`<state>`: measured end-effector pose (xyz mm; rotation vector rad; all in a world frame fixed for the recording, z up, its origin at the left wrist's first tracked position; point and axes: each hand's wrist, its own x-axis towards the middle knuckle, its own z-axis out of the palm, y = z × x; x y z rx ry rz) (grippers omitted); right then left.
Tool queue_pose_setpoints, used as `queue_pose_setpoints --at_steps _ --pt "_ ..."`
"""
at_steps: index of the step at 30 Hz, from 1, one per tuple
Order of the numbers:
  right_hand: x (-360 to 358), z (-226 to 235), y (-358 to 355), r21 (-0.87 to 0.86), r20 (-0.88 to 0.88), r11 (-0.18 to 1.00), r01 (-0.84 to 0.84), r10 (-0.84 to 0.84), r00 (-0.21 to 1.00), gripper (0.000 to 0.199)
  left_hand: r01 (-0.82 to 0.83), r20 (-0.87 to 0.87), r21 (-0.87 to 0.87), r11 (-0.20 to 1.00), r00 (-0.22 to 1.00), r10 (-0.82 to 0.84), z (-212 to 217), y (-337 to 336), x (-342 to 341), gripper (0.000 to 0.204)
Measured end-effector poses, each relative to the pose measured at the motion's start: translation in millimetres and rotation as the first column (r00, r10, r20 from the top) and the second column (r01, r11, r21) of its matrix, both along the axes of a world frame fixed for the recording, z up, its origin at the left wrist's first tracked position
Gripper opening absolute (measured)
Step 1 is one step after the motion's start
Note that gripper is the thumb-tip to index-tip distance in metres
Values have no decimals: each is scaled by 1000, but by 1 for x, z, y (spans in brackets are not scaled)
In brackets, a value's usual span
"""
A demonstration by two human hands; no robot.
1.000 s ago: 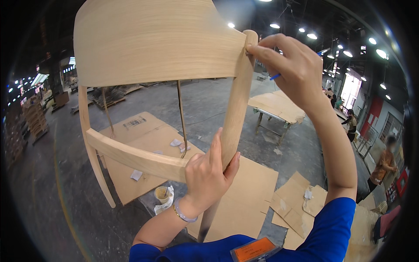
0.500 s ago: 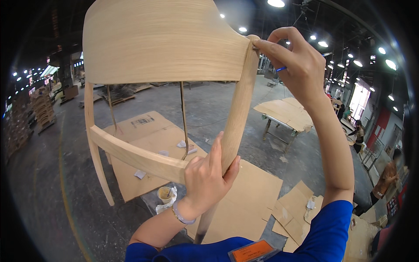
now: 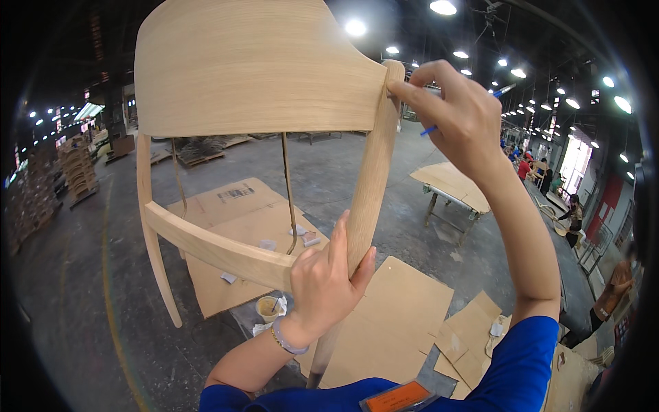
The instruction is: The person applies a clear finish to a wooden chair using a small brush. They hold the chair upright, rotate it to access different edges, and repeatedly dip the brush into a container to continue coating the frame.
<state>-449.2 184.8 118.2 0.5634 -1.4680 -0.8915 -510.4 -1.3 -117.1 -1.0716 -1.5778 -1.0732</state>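
Chair frame [image 3: 257, 75]: bare pale wood, directly in front of me, fills upper left of view. I can't tell what its legs stand on.
Left hand [image 3: 326, 275]: wrapped round the right post [image 3: 374, 165], low down, where the rail [image 3: 220, 240] joins. Index finger points up along the wood.
Right hand [image 3: 449, 113]: raised at the post's top, just right of the backrest [image 3: 240, 89]. Thumb and finger drawn in at the joint; can't tell whether they pinch anything there.
Slim tool [image 3: 504, 90]: blue with a pale end, pokes out behind my right knuckles. Rest hidden.
Hand spacing: well apart, one above the other along the same post.
Backrest: broad curved panel, left of both hands.
Cup [image 3: 269, 307]: near my left wrist, tan contents, thin stick in it, white paper beside.
Cardboard [image 3: 388, 323]: flat sheets below the frame, both sides of my left hand.
Far surface [image 3: 453, 187]: beyond the post, near my right forearm in view.
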Motion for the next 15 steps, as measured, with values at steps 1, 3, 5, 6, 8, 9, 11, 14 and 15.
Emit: queue_pose_setpoints --at_steps 1,3,5,6,8,9,11,14,15 --pt "-4 1 -1 -41 -7 998 39 -40 999 41 -1 5 -2 1000 1000 1 -1 -1 -2 62" --pt "-8 -1 -2 -26 -16 1000 1 -1 1000 39 -12 8 -5 1000 1000 12 -2 -2 -4 62" --pt "-11 -3 -3 -47 5 999 -11 11 1000 36 -14 10 -8 1000 1000 14 -3 -2 -5 62" --pt "-12 -5 -3 -58 28 998 -22 24 999 34 -13 9 -8 1000 1000 13 -4 -3 -6 61" --pt "-17 -6 -5 -48 23 998 -34 35 999 32 -22 -4 -5 1000 1000 22 -4 -5 -9 61" --pt "-19 -4 -5 -34 -2 999 -31 31 1000 32 -31 -14 -5 1000 999 31 -4 -6 -10 61" --pt "-23 -7 -8 -49 -24 998 -34 33 999 33 -40 -18 -18 999 999 40 -4 -9 -12 61" --pt "-27 -17 -11 -97 -9 994 -55 55 998 34 -38 5 -43 998 999 39 -6 -14 -13 60" --pt "-28 -20 -11 -91 -2 994 -69 69 998 34 -39 16 -47 998 999 40 -6 -12 -14 60"
